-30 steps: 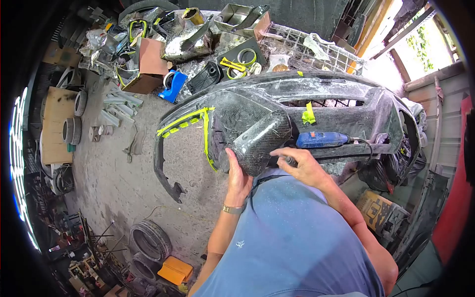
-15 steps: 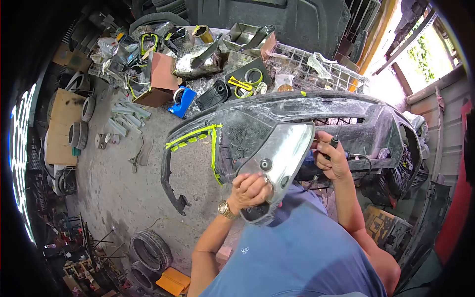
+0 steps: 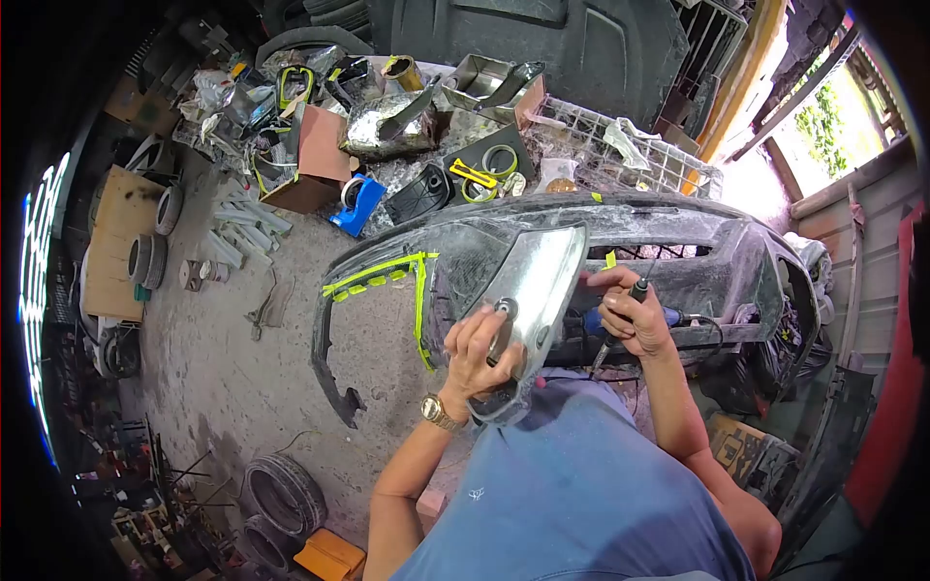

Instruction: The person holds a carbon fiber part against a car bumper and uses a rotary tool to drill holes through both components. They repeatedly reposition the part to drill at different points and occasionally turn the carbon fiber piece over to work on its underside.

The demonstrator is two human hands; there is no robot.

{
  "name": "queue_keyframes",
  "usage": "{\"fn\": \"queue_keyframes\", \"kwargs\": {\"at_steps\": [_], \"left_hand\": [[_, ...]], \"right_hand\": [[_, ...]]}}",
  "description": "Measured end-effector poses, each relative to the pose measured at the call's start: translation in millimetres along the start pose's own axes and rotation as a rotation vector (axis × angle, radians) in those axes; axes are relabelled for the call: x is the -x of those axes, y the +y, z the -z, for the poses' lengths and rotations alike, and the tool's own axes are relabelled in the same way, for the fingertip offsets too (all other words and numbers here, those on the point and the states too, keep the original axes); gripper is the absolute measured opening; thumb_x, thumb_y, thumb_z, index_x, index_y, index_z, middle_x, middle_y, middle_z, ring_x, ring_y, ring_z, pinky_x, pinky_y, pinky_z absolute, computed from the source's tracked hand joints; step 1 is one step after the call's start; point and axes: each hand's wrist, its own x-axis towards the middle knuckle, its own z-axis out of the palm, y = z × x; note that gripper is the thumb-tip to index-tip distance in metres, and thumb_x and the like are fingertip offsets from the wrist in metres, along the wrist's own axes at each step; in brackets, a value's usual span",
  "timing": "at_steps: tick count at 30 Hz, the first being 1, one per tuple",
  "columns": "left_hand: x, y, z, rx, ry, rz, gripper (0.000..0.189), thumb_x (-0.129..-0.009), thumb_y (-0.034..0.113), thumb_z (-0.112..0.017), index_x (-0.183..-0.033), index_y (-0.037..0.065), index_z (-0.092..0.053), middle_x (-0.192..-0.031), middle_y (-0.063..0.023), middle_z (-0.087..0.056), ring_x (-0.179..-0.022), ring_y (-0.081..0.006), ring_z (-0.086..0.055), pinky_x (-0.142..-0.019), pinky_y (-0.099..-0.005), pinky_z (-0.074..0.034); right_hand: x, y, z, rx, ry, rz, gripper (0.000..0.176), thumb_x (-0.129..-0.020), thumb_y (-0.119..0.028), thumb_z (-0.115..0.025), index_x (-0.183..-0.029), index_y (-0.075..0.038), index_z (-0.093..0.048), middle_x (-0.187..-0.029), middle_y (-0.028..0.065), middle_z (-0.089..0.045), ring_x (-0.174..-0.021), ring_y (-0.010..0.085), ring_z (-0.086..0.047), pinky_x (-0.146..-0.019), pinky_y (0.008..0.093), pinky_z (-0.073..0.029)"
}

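Note:
My left hand (image 3: 475,353), with a watch on its wrist, grips a shiny silver car trim piece (image 3: 542,271) by its lower left edge. The piece is tilted upright, with a round dark-rimmed hole near my fingers. In my right hand (image 3: 635,320), to the right of it, is a slim black-handled tool (image 3: 639,290); a thin shaft points down below the fist. Behind both hands lies a scuffed dark car bumper (image 3: 465,232), with yellow-green masking tape (image 3: 419,300) along its left opening. A blue tool body (image 3: 671,317) with a black cord shows behind my right hand.
A cluttered bench holds a blue tape dispenser (image 3: 358,205), a yellow cutter (image 3: 473,173), a cardboard box (image 3: 320,145) and a wire rack (image 3: 668,160). Tires (image 3: 286,492) and an orange box (image 3: 329,554) sit on the floor at lower left. Black bags (image 3: 751,373) lie at right.
The silver trim piece has shifted left and turned slightly. My left fingers have moved up around its hole, and my right hand with the tool has moved a little left and down.

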Motion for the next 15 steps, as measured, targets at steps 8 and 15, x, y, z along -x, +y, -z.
{"fn": "queue_keyframes", "kwargs": {"at_steps": [8,15], "left_hand": [[44.5,19.0,-13.4,0.764,-0.159,1.100,0.078,-0.086,0.067,-0.054,-0.129,0.002,-0.051,-0.128,-0.0167,-0.056,-0.116,-0.0289,-0.057,-0.099,-0.0410,-0.045],[10.0,22.2,-13.7,1.812,0.282,1.716,0.078,-0.097,0.066,-0.030,-0.146,0.005,-0.036,-0.144,-0.0116,-0.047,-0.128,-0.0256,-0.051,-0.107,-0.0404,-0.044]], "right_hand": [[-17.2,13.4,-6.0,0.197,0.055,0.020,0.020,-0.093,-0.004,-0.055,-0.111,0.004,-0.059,-0.111,0.0128,-0.068,-0.046,-0.0012,-0.035,-0.040,0.0159,-0.026],[7.3,12.1,-3.4,0.499,0.085,-0.019,0.043,-0.089,-0.025,-0.070,-0.121,-0.005,-0.051,-0.105,0.0044,-0.049,-0.099,0.0121,-0.047,-0.091,0.0261,-0.039]]}}
